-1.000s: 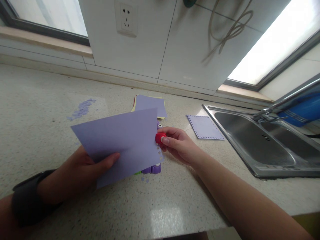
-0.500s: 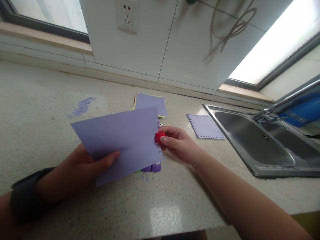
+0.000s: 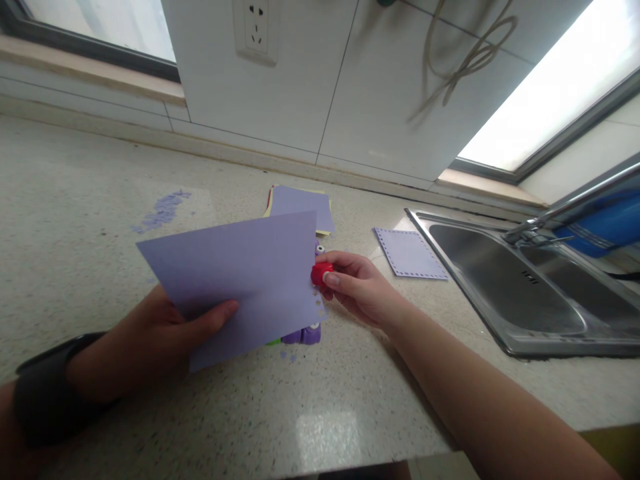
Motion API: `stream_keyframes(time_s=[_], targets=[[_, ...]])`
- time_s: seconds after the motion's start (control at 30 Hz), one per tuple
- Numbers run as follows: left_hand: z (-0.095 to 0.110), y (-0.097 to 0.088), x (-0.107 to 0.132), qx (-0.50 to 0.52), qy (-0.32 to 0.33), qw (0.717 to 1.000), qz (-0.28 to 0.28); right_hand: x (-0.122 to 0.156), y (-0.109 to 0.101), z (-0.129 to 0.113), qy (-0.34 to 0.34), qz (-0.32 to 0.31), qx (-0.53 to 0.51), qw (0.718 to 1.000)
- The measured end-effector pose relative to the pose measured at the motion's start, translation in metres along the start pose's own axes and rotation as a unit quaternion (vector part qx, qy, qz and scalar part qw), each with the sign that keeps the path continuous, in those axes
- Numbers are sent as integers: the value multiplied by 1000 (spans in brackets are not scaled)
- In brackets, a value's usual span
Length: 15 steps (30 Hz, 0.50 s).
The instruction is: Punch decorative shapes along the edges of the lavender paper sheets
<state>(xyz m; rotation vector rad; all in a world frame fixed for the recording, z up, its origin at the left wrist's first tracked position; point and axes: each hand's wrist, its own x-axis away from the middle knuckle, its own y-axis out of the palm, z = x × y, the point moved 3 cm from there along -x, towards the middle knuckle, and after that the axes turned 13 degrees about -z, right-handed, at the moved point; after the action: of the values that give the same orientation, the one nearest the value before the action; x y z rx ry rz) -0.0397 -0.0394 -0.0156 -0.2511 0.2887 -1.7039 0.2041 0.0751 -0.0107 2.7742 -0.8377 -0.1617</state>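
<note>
My left hand point(image 3: 175, 337) grips a sheet of lilac paper point(image 3: 240, 267) by its lower left, thumb on top and fingers hidden beneath. Between the thumb and fingers of my right hand point(image 3: 355, 287) is a small red paper punch point(image 3: 321, 274), set at the sheet's right edge. Several small star-shaped holes run along that edge below the punch. Partly covered by the sheet, purple punches point(image 3: 303, 335) with white tops lie on the counter, and a bit of green shows beside them. Tiny lilac cut-outs point(image 3: 287, 356) lie just below.
Behind the sheet is a stack of lilac and yellow paper point(image 3: 300, 203). A lilac sheet with a punched border point(image 3: 410, 253) rests by the steel sink point(image 3: 500, 280). Lilac scraps point(image 3: 163, 210) are heaped at the left. A wall socket point(image 3: 257, 30) and a looped cable point(image 3: 470, 57) are above.
The punch and right hand have shifted very slightly right relative to the sheet's edge. My left hand and the sheet have drifted a little left. Both grips stay the same.
</note>
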Motion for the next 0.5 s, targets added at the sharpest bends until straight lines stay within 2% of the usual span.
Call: stream_keyframes(time_s=[0.33,0.5], targets=[[-2,-1,1,-18,-4,1000,8,0,-1,0,-5,-4,9,1000],[1,0,0,-31,2,999,-7,0,-3,2,-7,-5,-1,1000]])
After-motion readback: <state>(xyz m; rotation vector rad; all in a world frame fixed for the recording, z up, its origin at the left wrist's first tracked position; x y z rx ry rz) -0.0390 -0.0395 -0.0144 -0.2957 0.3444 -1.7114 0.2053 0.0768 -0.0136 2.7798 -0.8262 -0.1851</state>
